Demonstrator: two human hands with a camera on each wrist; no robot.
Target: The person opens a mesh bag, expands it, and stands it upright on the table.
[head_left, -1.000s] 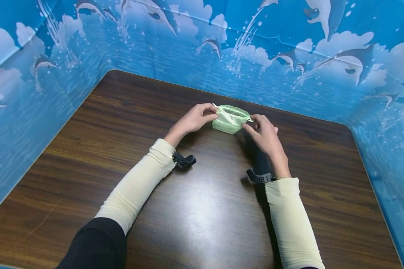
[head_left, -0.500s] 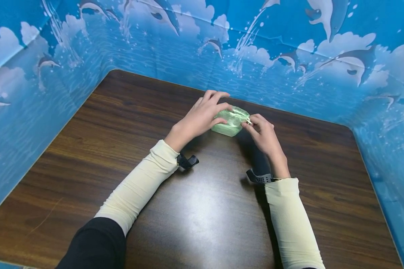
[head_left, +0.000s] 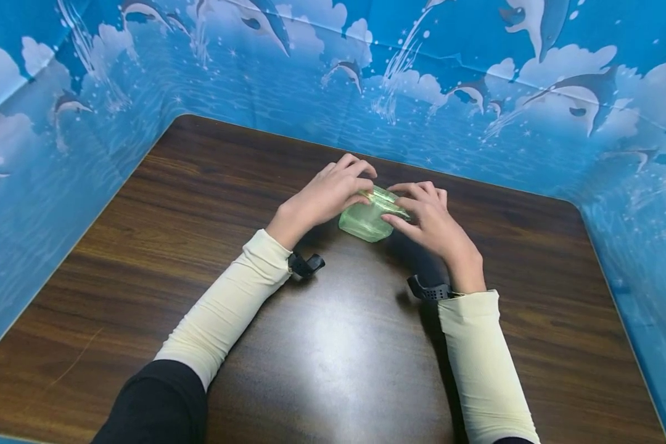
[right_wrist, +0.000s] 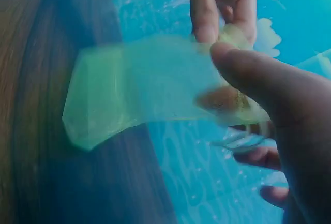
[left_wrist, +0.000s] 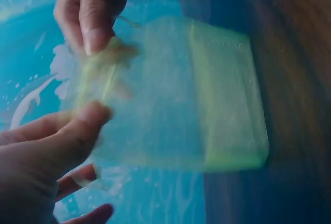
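A sheer pale green drawstring pouch (head_left: 367, 222) is held up between both hands near the far side of the table. My left hand (head_left: 333, 190) pinches one side of its top edge between thumb and forefinger, the other fingers spread away. On the opposite side, my right hand (head_left: 430, 219) pinches the top edge the same way. In the left wrist view the see-through pouch (left_wrist: 160, 100) hangs from the fingertips, its bottom a denser yellow-green band. A thin cord loop (right_wrist: 243, 140) shows by the right fingers in the right wrist view, blurred.
The dark wood-grain table (head_left: 244, 357) spreads under both forearms. Close behind its far edge hangs a blue curtain (head_left: 288, 92) printed with dolphins, which continues along the left and right sides. Black wrist straps (head_left: 306, 265) stick out inward from the sleeves.
The left hand let its cord end go and took the pouch's top edge. The right hand shifted from the cord to the edge. The pouch came slightly nearer.
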